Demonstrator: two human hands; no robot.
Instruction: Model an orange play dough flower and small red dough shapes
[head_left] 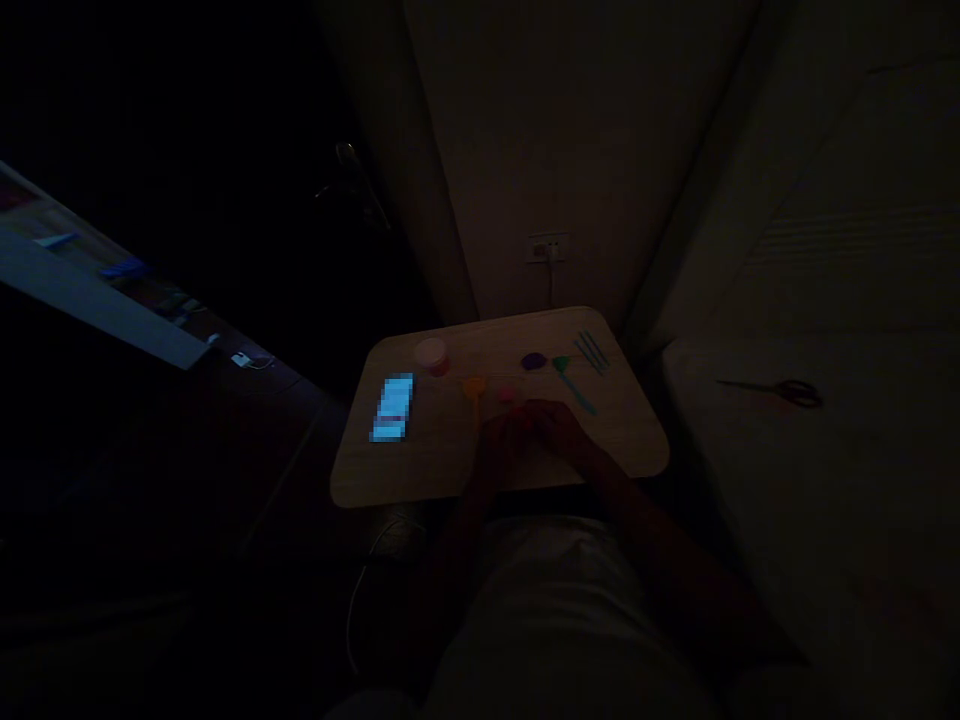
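The light is very dim, and fine detail is lost. Over the front half of a small table (pixel 442 470), my left hand (pixel 496 437) and my right hand (pixel 556 424) are close together with fingers bent inward. A small red-orange piece (pixel 523 419) shows between their fingertips; its kind is unclear. Just beyond lies a pink lump (pixel 507 395). An orange stick-like tool with a wide head (pixel 474 386) lies beside my left hand. Past my right hand are a purple round piece (pixel 533 361) and a teal stick (pixel 579 391) with a green piece (pixel 561 364) at its end.
A lit phone (pixel 393 407) and a pale-lidded tub (pixel 432 355) occupy the table's left side. Several thin blue sticks (pixel 592 352) lie at the back right. Scissors (pixel 796 392) rest on a pale surface to the right. A wall socket (pixel 548 247) holds a plugged-in cable.
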